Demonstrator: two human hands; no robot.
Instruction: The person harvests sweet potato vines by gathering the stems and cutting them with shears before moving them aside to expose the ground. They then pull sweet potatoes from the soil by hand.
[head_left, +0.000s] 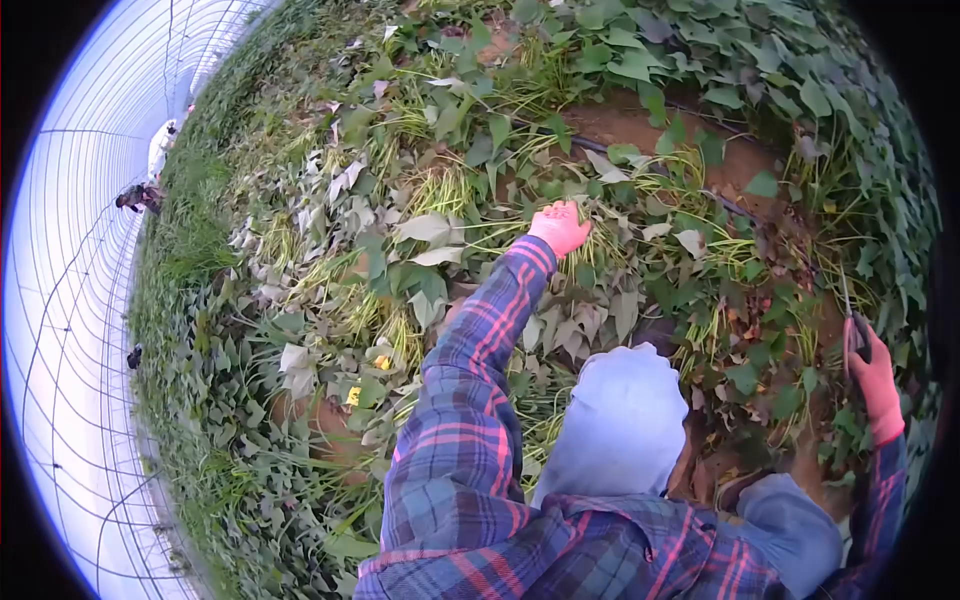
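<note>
My left hand [561,228], in a pink glove, is closed among cut green vines and leaves [590,240] near the middle of the view. Its fingers are wrapped round some stems. Over at the right, my right hand [876,375], also gloved in pink, is closed round the dark handle of a bladed tool [848,300]. The tool's thin blade points up and away beside the leafy vines at the right edge.
Bundles of pale stems [445,195] lie over the ground. A dark hose [590,145] runs across bare soil [625,125]. Yellow pieces [353,396] lie among leaves at the left. Another person [140,197] bends over far off, by the greenhouse wall [70,260].
</note>
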